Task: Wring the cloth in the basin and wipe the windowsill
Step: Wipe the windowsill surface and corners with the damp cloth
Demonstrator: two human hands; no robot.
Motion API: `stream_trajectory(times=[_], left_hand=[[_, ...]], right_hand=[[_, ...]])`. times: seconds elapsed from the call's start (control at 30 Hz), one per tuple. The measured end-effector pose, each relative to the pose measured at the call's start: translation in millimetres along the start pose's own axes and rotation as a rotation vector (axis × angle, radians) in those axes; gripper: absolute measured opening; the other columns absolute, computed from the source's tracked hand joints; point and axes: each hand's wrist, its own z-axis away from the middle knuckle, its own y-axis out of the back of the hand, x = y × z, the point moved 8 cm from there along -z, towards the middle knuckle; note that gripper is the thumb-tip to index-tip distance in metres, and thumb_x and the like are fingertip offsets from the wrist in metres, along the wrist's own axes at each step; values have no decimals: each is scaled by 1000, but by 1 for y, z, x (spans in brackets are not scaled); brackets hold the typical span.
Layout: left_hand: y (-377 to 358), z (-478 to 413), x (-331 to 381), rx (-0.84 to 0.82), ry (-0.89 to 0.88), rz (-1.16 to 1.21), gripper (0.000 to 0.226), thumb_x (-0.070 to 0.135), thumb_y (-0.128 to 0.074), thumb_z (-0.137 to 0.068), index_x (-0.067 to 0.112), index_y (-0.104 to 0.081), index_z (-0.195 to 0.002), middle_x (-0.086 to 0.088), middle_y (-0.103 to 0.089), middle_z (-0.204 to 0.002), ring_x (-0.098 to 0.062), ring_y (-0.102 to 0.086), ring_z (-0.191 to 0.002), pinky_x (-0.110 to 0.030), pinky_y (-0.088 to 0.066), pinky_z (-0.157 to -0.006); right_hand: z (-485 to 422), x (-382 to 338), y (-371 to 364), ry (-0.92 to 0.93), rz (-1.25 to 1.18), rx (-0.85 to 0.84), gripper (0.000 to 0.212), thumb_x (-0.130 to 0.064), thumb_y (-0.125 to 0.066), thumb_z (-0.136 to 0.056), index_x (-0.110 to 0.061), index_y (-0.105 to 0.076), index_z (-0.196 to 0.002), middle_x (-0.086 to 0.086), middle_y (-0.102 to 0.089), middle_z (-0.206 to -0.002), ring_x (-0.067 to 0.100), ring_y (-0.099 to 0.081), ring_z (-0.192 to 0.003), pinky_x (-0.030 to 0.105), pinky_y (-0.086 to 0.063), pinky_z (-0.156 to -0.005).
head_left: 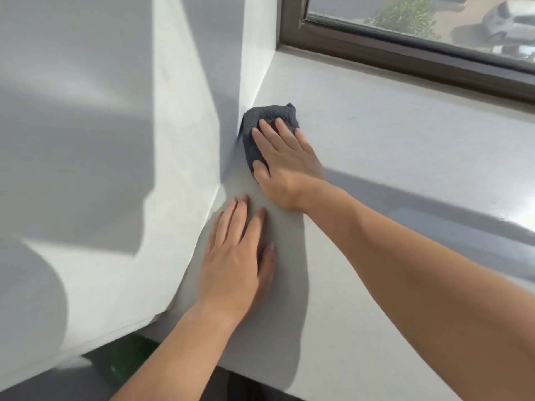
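Right hand point(285, 160) presses flat, fingers spread, on a dark grey cloth point(267, 125) pushed into the windowsill point(390, 146) corner against the side wall point(254, 53), likely reaching grime there. Left hand point(236, 256), nearer than the cloth, rests open and empty, bracing.

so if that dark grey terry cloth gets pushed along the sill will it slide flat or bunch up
The dark grey terry cloth already sits crumpled under the right hand, so it is probably floppy and likely to bunch. A flat palm may keep it moving together. The pale grey windowsill looks smooth, so it should slide fairly easily.
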Motion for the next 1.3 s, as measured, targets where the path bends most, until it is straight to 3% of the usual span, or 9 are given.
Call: stream_trajectory(times=[0.17, 0.27, 0.47, 0.53, 0.73, 0.97, 1.1, 1.2, 1.3], left_hand=[[0, 12, -8, -12, 15, -18, 61, 36, -31, -94, 12, -35, -151, -12, -18, -165, -25, -6, -153, -43, -7, -125], [2, 15, -13, 11, 0, -34, 60, 33, -36, -93, 10, -38, -148, -16, -23, -163, -29, -11, -153, -44, -8, -124], [5, 18, -23, 54, 4, 6, 59, 34, -41, -88, 8, -48, -140, -17, -32, -158, -30, -21, -150, -44, -12, -124], [4, 18, -28, 76, 3, 85, 50, 30, -45, -89, 7, -52, -134, -15, -37, -155, -30, -24, -148, -45, -19, -122], [14, 24, -41, 127, 68, 312, 37, 13, -53, -90, 6, -57, -126, -9, -49, -141, -24, -35, -137, -45, -38, -111], [14, 65, -57, 145, 141, 16, 44, 21, -55, -92, 4, -55, -133, -19, -45, -148, -35, -35, -143, -52, -28, -118], [5, 73, -58, 68, 148, -51, 57, 39, -36, -96, 12, -36, -146, -13, -24, -162, -26, -11, -153, -48, -12, -124], [5, 69, -64, 65, 171, -55, 58, 42, -35, -94, 13, -35, -145, -12, -23, -162, -25, -9, -153, -47, -10, -124], [6, 65, -70, 70, 156, -97, 58, 43, -37, -94, 9, -41, -142, -15, -29, -159, -28, -16, -151, -48, -15, -123]], right_hand=[[66, 89, 11, -354, -16, 67, 65, -42, -24, -97, -25, -14, -158, -7, -6, -168, 16, 3, -154, 38, 2, -124], [68, 87, 9, -543, -11, 97, 66, -43, -25, -97, -22, -13, -159, -4, -4, -168, 20, 4, -154, 42, 3, -124], [26, -28, -17, -48, -23, -18, 67, -42, -23, -96, -22, -12, -159, -5, -5, -168, 18, 4, -154, 41, 5, -123], [41, -6, -17, -63, -36, -5, 67, -42, -22, -95, -24, -13, -159, -7, -5, -168, 15, 4, -153, 38, 5, -124], [102, 43, -15, -466, -48, 84, 69, -42, -22, -94, -19, -12, -159, -2, -4, -168, 20, 5, -154, 42, 5, -123], [29, -67, -36, -27, -24, -39, 68, -44, -19, -96, -19, -10, -159, 0, -4, -168, 21, 6, -154, 43, 7, -123], [81, -8, -26, -163, -41, 38, 69, -44, -20, -94, -21, -14, -159, -3, -7, -168, 19, 3, -154, 41, 3, -124], [96, 9, -27, -314, -24, 51, 70, -44, -21, -94, -19, -15, -159, -1, -7, -168, 21, 4, -154, 43, 3, -124], [58, -41, -34, -167, -33, 3, 69, -44, -22, -95, -18, -13, -159, 0, -5, -168, 23, 6, -154, 45, 5, -123]])
